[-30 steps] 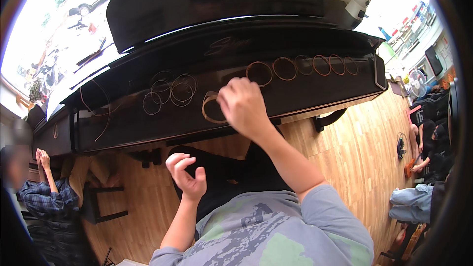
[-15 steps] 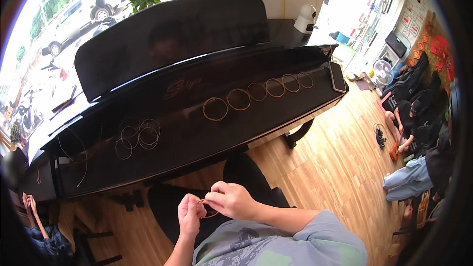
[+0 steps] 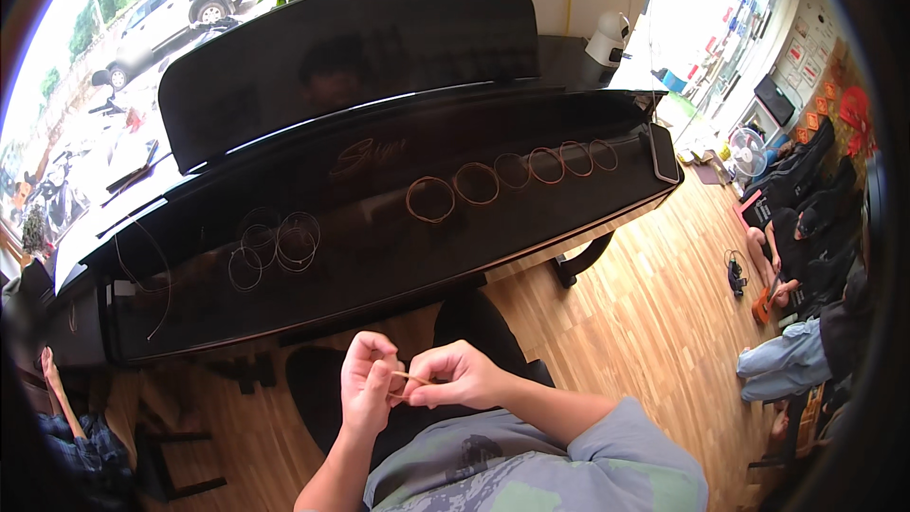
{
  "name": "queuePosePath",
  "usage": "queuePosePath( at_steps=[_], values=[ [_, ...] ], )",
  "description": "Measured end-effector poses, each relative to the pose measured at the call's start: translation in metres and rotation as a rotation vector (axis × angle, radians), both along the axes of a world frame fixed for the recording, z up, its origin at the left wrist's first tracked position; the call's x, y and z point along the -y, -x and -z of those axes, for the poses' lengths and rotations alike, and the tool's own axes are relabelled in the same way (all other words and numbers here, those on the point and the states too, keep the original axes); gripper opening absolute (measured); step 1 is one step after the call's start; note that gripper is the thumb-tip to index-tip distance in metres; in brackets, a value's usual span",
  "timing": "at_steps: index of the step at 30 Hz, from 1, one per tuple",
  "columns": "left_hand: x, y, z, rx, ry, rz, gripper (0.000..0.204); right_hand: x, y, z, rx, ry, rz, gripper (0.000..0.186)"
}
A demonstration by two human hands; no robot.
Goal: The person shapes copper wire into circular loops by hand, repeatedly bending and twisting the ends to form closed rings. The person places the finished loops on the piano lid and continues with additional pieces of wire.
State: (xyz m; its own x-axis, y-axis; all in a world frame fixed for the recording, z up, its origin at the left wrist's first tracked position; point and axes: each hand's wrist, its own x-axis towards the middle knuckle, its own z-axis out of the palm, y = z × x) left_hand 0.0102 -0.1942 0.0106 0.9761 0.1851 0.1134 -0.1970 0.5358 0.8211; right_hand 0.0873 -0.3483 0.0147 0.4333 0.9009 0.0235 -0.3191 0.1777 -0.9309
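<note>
In front of my body, a small copper-coloured coil of instrument string (image 3: 414, 378) is held between both hands. My left hand (image 3: 365, 385) is closed on its left side with the fingers curled. From the right, my right hand (image 3: 456, 377) pinches the coil between thumb and fingers. Beyond the hands, on the black piano's closed lid (image 3: 370, 270), lies a row of several copper-coloured string coils (image 3: 431, 200). Farther left are several thin silvery coils (image 3: 299, 241) that partly overlap, and a loose, uncoiled string (image 3: 169, 299).
A phone (image 3: 664, 153) lies at the lid's right end. Beneath my hands is a black seat (image 3: 313, 384). Another person's hand (image 3: 51, 370) shows at far left. On the right, one person sits with a small stringed instrument (image 3: 762, 304); jeans (image 3: 787, 358) of another show nearer.
Both hands have risen slightly, and my left fingers have opened up a little around the string coil. My view has shifted, so the piano sits farther right and higher.
</note>
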Motion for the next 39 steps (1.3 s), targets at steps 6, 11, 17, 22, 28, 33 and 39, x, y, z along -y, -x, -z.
queuePosePath(
  at_steps=[6,11,17,22,28,33,39],
  values=[
    [0.012,-0.017,-0.005,0.123,0.003,0.032,0.045,0.004,-0.002,-0.006,-0.365,-0.233,0.093,0.018],
    [0.009,0.0,0.02,0.128,0.008,0.017,0.025,0.001,0.005,0.006,-0.394,-0.137,0.164,0.031],
    [-0.007,0.018,0.048,-0.048,0.149,-0.159,0.022,-0.014,0.027,0.018,-0.34,-0.053,0.089,0.047],
    [-0.016,0.015,0.035,-0.19,0.291,-0.101,0.023,-0.018,0.023,0.0,-0.172,0.002,0.138,0.032],
    [-0.017,0.018,0.029,-0.213,0.12,-0.084,0.023,-0.021,0.008,0.002,-0.296,-0.148,0.276,0.032],
    [-0.014,0.019,0.011,-0.085,-0.172,-0.359,0.016,-0.025,0.006,0.004,-0.309,-0.139,0.301,0.031],
    [-0.024,0.02,0.005,0.181,-1.156,-0.688,0.047,-0.03,0.006,0.001,-0.356,-0.137,0.279,0.031]
  ],
)
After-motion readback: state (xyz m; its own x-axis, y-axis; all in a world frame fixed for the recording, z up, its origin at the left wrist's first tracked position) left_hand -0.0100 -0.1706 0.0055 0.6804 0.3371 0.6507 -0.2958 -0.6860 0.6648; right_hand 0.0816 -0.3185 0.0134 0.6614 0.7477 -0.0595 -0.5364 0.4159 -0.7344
